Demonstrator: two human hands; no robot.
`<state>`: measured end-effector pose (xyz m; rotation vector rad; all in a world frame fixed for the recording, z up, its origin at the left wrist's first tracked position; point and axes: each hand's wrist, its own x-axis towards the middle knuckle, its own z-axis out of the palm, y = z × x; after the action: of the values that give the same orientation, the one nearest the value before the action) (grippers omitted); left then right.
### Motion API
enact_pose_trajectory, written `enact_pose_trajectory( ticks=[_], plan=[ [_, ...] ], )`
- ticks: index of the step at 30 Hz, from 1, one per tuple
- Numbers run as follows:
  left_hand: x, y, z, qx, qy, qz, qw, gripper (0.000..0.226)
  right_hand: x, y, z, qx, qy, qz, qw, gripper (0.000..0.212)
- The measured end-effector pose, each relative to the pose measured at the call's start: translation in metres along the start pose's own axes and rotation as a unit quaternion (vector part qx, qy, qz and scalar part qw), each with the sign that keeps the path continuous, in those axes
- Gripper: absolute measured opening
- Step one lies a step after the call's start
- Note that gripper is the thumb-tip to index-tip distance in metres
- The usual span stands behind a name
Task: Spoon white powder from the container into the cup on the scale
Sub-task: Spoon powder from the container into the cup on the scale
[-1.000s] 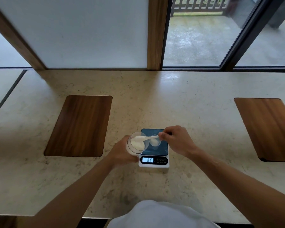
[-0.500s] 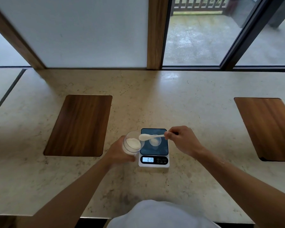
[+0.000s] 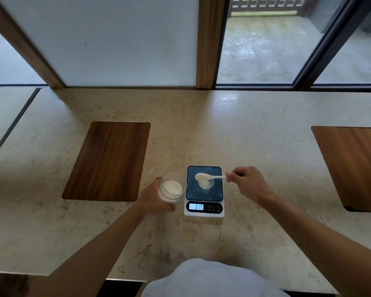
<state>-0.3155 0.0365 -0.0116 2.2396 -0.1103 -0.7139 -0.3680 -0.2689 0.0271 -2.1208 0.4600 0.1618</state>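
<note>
White powder (image 3: 172,187) sits heaped in the clear container (image 3: 171,189), which your left hand (image 3: 152,200) wraps from the side and holds tilted just left of the scale (image 3: 204,190), fingers curled around its wall. Your right hand (image 3: 247,184) pinches the tip of the spoon (image 3: 208,177) handle between thumb and fingertips, the other fingers folded in.

A second ago the spoon's bowl was down inside the container; half a second ago it had lifted out and was level above the scale's left edge. Now the bowl, with a mound of powder on it, has travelled right and hangs directly over the small clear cup (image 3: 205,183) on the scale's dark platform. The container has dropped back a little to the left, clear of the scale.

That puts you at the tipping point of this scoop: loaded, carried and lined up, with nothing yet poured from it. The cup already shows a pale layer at its bottom, and the display (image 3: 196,206) reads the same digits as before, so this spoonful is not yet counted.

Roll the handle gently and keep the bowl low over the cup's mouth. The cup is narrow, barely wider than the spoon, so a quick turn would likely scatter powder on the platform and be weighed all the same.
</note>
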Motion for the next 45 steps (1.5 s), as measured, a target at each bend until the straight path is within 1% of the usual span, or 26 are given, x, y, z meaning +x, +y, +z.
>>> enact_pose_trajectory(
  ticks=[13, 26, 30, 39, 45],
  plan=[
    [-0.002, 0.007, -0.002, -0.006, -0.001, -0.010, 1.000, 0.102, 0.011, 0.020, 0.010, -0.039, 0.017, 0.041, 0.998, 0.027],
    [-0.002, 0.009, -0.001, -0.016, 0.000, -0.012, 1.000, 0.101, 0.010, 0.014, 0.017, -0.094, 0.032, 0.003, 0.995, 0.026],
    [-0.003, 0.009, 0.000, -0.021, 0.000, -0.020, 1.000, 0.097, 0.010, 0.014, 0.019, -0.112, 0.041, -0.021, 0.993, 0.024],
    [-0.003, 0.010, -0.001, -0.014, 0.002, -0.012, 1.000, 0.099, 0.008, 0.016, 0.023, -0.138, 0.085, -0.087, 0.983, 0.021],
    [-0.003, 0.015, 0.001, -0.009, 0.003, -0.006, 1.000, 0.101, 0.003, 0.010, 0.020, -0.209, 0.083, -0.178, 0.958, 0.024]
  ],
)
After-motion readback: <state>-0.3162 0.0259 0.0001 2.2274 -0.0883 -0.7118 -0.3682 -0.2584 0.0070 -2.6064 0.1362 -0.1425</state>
